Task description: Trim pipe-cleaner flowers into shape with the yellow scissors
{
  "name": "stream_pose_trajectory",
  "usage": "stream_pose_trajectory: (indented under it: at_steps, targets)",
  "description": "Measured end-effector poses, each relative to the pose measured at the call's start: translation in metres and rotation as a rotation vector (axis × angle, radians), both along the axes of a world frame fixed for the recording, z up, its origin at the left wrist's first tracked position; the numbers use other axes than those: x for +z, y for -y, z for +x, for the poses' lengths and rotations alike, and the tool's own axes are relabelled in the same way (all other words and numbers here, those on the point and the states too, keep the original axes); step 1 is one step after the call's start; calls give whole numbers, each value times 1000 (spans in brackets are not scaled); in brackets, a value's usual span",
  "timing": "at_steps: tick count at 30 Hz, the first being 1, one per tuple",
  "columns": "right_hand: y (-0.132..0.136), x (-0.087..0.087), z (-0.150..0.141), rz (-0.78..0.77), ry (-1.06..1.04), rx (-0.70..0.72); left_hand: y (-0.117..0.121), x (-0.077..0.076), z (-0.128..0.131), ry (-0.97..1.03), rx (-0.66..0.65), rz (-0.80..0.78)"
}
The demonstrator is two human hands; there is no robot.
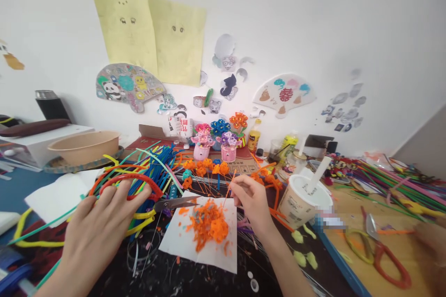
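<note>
My left hand [101, 222] is wrapped round the red handles of a pair of scissors [167, 203], whose blades point right over a white paper sheet [205, 241]. A heap of orange fuzz [209, 225] lies on that sheet. My right hand [249, 199] pinches a thin orange pipe cleaner stem [228, 191] just above the heap, close to the blade tips. Several small orange pipe cleaner flowers [205, 165] lie behind the sheet.
A bundle of coloured pipe cleaners [156, 160] lies at left, another [393, 176] at right. A paper cup with a straw [303, 199] stands right of my hand. Red scissors [386, 260] lie on the wooden board. A brown bowl [85, 146] and flower pots [216, 141] sit behind.
</note>
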State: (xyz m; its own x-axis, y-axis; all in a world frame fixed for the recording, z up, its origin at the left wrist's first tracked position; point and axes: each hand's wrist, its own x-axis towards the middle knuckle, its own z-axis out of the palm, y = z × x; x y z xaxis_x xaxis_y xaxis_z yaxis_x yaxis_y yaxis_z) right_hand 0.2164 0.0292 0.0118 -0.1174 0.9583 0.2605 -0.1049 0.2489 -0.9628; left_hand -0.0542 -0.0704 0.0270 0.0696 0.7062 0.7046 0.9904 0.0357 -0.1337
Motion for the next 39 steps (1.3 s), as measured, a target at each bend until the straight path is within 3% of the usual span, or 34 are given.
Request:
stream_pose_trajectory:
  at_steps: [3, 4, 6, 9, 12, 14, 17, 20, 25, 30, 35, 39]
  targets:
    - [0, -1, -2, -18, -20, 40, 0, 10, 10, -232, 200, -129]
    - [1, -1, -3, -17, -25, 47, -2, 13, 13, -248, 263, -192]
    - [1, 0, -4, -15, -36, 51, -9, 16, 17, -106, 269, -316]
    - [2, 3, -6, -23, -56, 50, -26, 16, 27, 411, 122, -487]
    - [1, 6, -8, -27, -79, 43, -42, 12, 53, 1019, -318, -563]
    - [1, 9, -11, -28, -90, 40, -48, 10, 75, 1273, -493, -614]
    - [1, 14, -15, -32, -104, 46, -54, 11, 103, 1307, -581, -653]
    - [1, 16, -20, -28, -123, 42, -59, 11, 113, 1303, -662, -698]
    - [-3, 5, -20, 1, -34, 73, -64, 10, 107, 1290, -698, -677]
    - [-7, -9, -11, 40, 204, 88, -63, 6, 98, 1386, -629, -566]
    - [-2, -7, -8, -6, 204, 326, -68, -7, 94, 1598, -628, -545]
    - [5, -2, -9, -65, 165, 525, -70, -9, 97, 1692, -708, -530]
